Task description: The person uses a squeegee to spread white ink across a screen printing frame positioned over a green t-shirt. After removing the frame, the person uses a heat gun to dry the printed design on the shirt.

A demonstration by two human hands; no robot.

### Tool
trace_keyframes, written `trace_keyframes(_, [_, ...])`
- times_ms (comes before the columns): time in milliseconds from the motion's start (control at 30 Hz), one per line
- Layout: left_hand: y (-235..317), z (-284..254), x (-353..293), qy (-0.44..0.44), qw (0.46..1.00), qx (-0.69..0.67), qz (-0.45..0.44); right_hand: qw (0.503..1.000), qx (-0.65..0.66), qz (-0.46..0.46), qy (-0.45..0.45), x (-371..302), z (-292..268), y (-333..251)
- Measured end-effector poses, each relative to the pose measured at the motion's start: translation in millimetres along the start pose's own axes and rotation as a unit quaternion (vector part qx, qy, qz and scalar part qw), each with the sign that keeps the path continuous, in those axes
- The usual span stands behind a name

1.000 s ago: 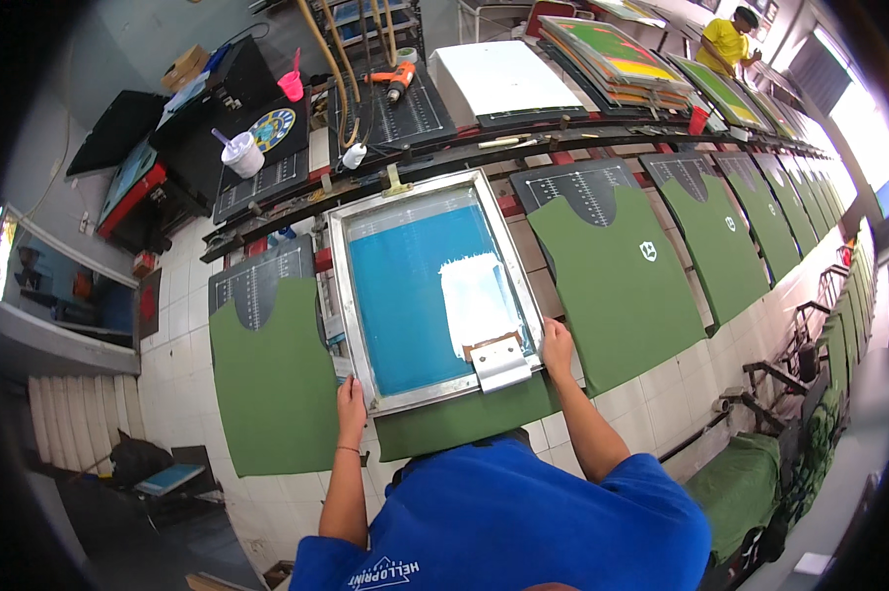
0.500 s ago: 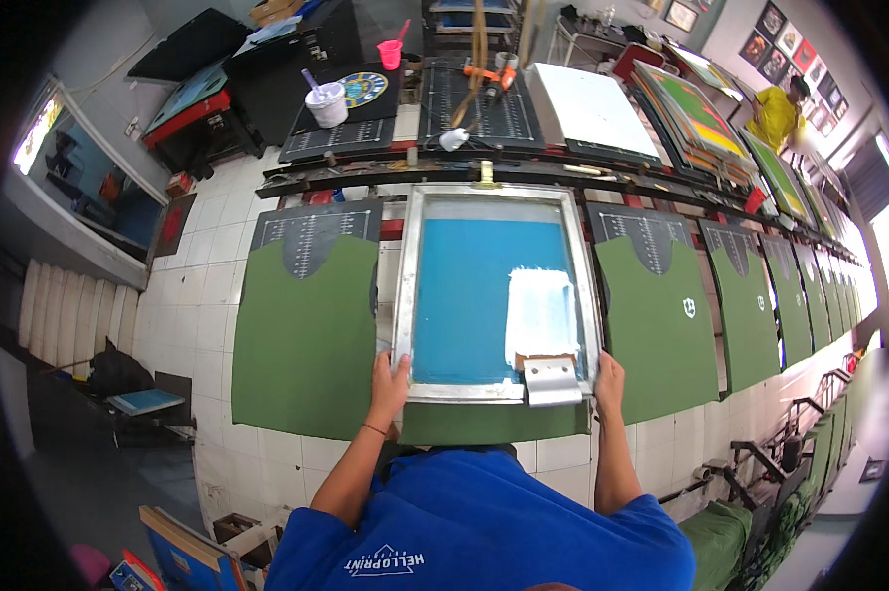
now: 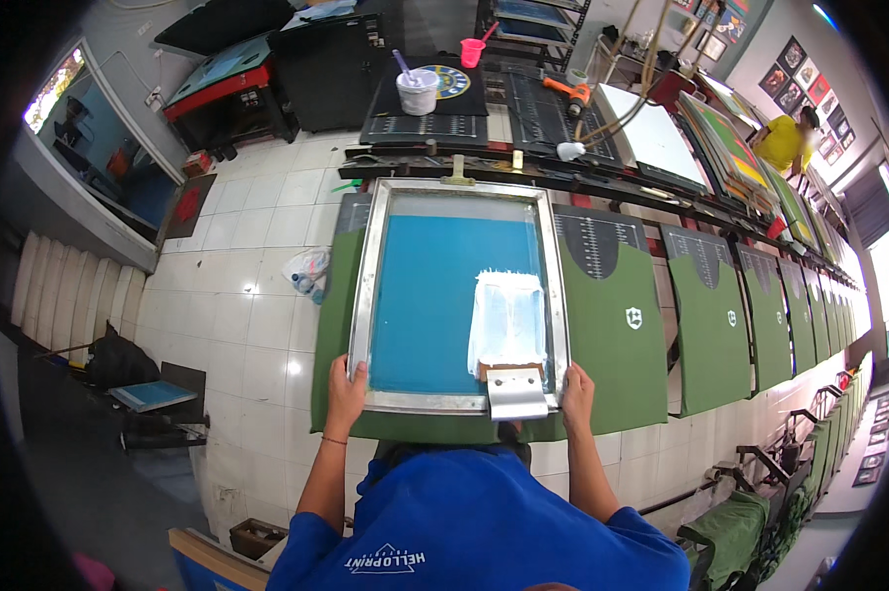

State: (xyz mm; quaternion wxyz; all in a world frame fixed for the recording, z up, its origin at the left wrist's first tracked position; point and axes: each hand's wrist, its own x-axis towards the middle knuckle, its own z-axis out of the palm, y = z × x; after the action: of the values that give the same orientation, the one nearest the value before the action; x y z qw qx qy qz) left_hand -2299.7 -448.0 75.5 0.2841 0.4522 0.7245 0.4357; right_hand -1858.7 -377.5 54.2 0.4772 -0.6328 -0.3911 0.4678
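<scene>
My left hand (image 3: pixel 346 396) grips the left side of a silk-screen frame (image 3: pixel 369 266) near its lower corner. My right hand (image 3: pixel 578 398) is closed around the opposite side at about the same height. The metal-rimmed frame carries blue mesh (image 3: pixel 420 305), with a patch of white ink (image 3: pixel 508 320) at its right. A squeegee (image 3: pixel 516 398) with a silver holder leans on the lower rim, its blade at the patch's bottom. Beneath the frame lies a green shirt piece (image 3: pixel 334 330), mostly hidden; whether the frame touches it I cannot tell.
A row of boards with green fabric pieces (image 3: pixel 612 335), several bearing a white mark, stretches right. Behind a dark rail stand a white ink tub (image 3: pixel 418 94), a pink cup (image 3: pixel 472 51) and an orange heat gun (image 3: pixel 568 95). A person in yellow (image 3: pixel 781 144) is far right.
My view has shifted left along the row. The frame, still in both hands with the squeegee in it, has moved left and now covers most of the leftmost green piece.
</scene>
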Motion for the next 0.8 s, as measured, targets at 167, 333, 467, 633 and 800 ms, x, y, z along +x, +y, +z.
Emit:
trace_keyframes(167, [-41, -54, 26, 0.017, 1.0, -0.013, -0.017, 1.0, 0.018, 0.005, -0.013, -1, 75, 4])
trace_keyframes(333, [-59, -72, 46, 0.014, 0.999, -0.048, -0.009, 1.0, -0.017, 0.0, -0.02, -9, 107, -19])
trace_keyframes(467, [-64, -82, 54, 0.015, 0.999, -0.034, -0.022, 0.999, -0.038, 0.01, -0.015, -15, 121, -30])
trace_keyframes(633, [-55, -89, 64, 0.001, 0.998, -0.058, -0.026, 1.0, -0.002, -0.003, 0.01, -12, 127, -16])
trace_keyframes(800, [-50, -95, 68, -0.002, 0.995, -0.081, -0.051, 1.0, -0.019, 0.0, 0.022, -17, 135, -30])
